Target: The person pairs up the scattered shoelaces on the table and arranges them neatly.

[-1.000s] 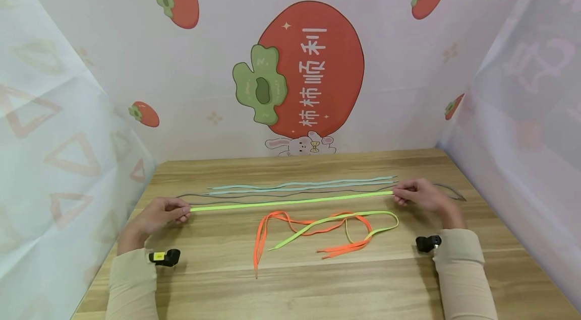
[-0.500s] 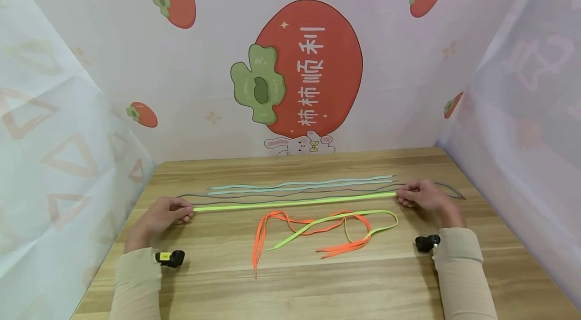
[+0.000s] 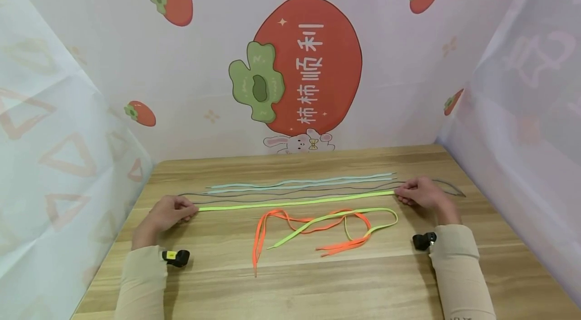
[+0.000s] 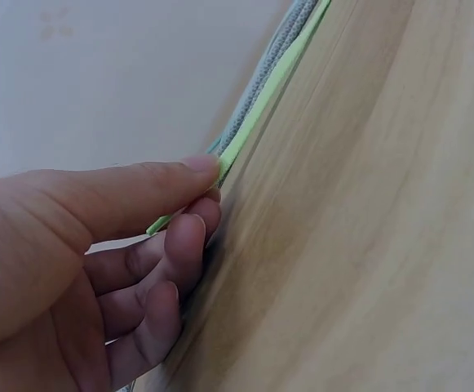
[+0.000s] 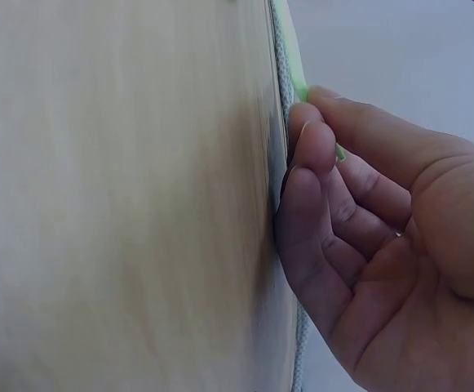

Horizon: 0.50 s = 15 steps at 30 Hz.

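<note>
While left hand [image 3: 170, 211] and right hand [image 3: 422, 193] pinch its ends: one yellow-green lace [image 4: 277, 82], straight, just beyond the orange laces [image 3: 347, 246]; presumably light, soft, limp, hardly fragile; best held near tips.

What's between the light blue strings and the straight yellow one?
Gray lacing lies between the light blue laces and straight yellow lace, in the head and left wrist views.
</note>
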### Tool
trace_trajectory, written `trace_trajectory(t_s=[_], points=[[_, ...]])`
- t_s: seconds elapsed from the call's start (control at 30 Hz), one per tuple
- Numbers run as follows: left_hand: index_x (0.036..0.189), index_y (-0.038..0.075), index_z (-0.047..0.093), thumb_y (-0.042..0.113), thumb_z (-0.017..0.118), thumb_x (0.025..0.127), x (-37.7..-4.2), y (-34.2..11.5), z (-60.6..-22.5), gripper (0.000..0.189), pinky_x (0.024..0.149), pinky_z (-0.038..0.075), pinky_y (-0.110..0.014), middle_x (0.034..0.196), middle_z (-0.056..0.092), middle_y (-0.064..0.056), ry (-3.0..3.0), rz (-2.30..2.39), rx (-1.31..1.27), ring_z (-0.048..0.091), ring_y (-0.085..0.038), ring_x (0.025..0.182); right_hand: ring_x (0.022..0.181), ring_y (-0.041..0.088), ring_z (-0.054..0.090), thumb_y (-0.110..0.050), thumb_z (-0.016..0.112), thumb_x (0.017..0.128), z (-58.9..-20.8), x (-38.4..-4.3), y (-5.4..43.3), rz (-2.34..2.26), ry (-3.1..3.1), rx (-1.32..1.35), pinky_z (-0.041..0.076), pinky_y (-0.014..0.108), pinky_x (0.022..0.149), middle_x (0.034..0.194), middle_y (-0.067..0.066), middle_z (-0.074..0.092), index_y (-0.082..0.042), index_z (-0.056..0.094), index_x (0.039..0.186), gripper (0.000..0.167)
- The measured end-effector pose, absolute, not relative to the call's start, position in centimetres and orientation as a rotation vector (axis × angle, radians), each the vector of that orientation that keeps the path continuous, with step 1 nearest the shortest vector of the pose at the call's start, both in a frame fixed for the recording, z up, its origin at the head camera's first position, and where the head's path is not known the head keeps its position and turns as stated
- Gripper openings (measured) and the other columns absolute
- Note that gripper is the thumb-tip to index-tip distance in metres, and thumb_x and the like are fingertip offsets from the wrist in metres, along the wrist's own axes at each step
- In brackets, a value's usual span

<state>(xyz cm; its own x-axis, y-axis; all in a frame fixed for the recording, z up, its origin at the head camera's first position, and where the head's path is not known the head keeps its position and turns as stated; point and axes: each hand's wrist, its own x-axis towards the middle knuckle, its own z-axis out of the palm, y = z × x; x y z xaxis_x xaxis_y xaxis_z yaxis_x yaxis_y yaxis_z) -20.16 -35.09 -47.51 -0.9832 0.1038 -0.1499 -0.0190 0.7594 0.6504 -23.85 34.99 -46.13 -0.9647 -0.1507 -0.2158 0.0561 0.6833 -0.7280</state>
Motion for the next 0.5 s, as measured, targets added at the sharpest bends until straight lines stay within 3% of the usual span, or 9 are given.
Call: trace_trajectory(t_s=[0.17,0.33,0.5], points=[[0.095,0.008,0.078,0.031,0.074,0.101,-20.1,-35.0,-47.4,0.023,0.072,0.048,-0.024,0.078,0.072,0.001,2.795,1.003,0.076,0.062,-0.013,0.076,0.074,0.01,0.061,-0.02,0.066,0.106,-46.2,-23.8,35.0,-1.123,2.667,-0.073,0.054,0.023,0.066,0.082,0.001,0.071,0.004,0.076,0.1,0.027],[0.108,0.007,0.079,0.03,0.074,0.101,-19.7,-35.7,-47.0,0.024,0.072,0.052,-0.025,0.092,0.078,-0.003,2.799,0.992,0.08,0.066,-0.013,0.079,0.077,0.013,0.061,-0.023,0.066,0.106,-46.1,-23.9,35.5,-1.083,2.679,-0.089,0.053,0.026,0.069,0.084,0.002,0.07,0.005,0.076,0.103,0.03],[0.111,0.007,0.079,0.032,0.072,0.102,-19.3,-36.3,-45.9,0.028,0.078,0.053,-0.031,0.098,0.079,-0.005,2.851,0.898,0.073,0.066,-0.016,0.085,0.081,0.015,0.062,-0.025,0.063,0.107,-45.5,-23.7,36.4,-1.004,2.711,-0.129,0.052,0.027,0.072,0.087,0.003,0.07,0.005,0.075,0.104,0.032]])
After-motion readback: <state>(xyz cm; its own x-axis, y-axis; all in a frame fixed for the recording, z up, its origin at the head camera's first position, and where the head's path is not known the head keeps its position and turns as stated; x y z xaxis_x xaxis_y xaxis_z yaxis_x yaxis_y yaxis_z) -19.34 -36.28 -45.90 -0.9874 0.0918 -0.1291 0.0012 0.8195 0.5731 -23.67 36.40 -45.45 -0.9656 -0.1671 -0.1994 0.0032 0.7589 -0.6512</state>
